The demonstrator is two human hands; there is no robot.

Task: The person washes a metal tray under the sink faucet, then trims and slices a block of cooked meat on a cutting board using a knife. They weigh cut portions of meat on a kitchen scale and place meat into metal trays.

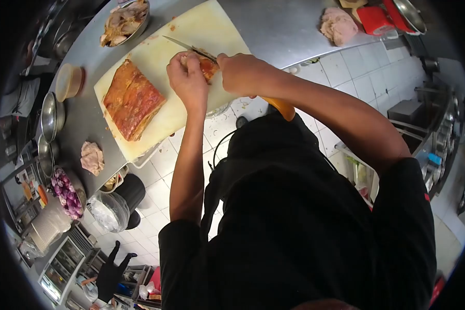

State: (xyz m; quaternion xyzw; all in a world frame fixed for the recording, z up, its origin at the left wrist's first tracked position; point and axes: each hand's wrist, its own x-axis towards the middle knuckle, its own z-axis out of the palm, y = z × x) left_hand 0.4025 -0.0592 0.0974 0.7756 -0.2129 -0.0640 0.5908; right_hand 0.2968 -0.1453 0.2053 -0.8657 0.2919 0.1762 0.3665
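My right hand (243, 75) is closed around the handle end of a knife (176, 42), whose blade points up and left across the cutting board (212, 23). Beside it, the curled fingers of my left hand (187, 80) press on a small piece of browned meat (207, 68), partly hidden between my hands and under the blade. A large slab of roasted meat with reddish-brown skin (133, 101) lies on the same pale board, left of my left hand. Small scraps are scattered on the board.
A bowl of meat pieces (124, 25) stands beyond the board. Left are a plastic tub (68, 82), metal bowls (49, 116), a pinkish cloth (92, 158) and purple onions (67, 194). Another pink cloth (339, 26) lies at right. Another person (108, 276) stands farther off.
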